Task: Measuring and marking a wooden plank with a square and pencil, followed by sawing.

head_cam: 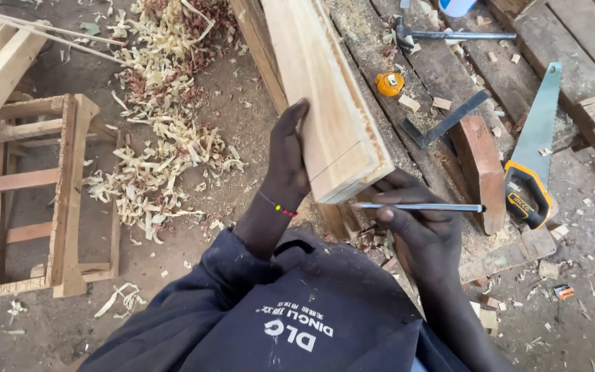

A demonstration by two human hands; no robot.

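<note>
Head view: left hand (289,155) grips the plank's (328,103) left edge, steadying it on the bench (442,76); right hand (418,227) pinches a pencil (421,207) at the near end, beside a drawn line. Saw (535,151) lies right.

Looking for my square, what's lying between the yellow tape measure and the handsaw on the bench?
In the head view, a dark metal try square lies between the yellow tape measure and the handsaw, with a reddish wood block beside it and small wood offcuts scattered around.
</note>
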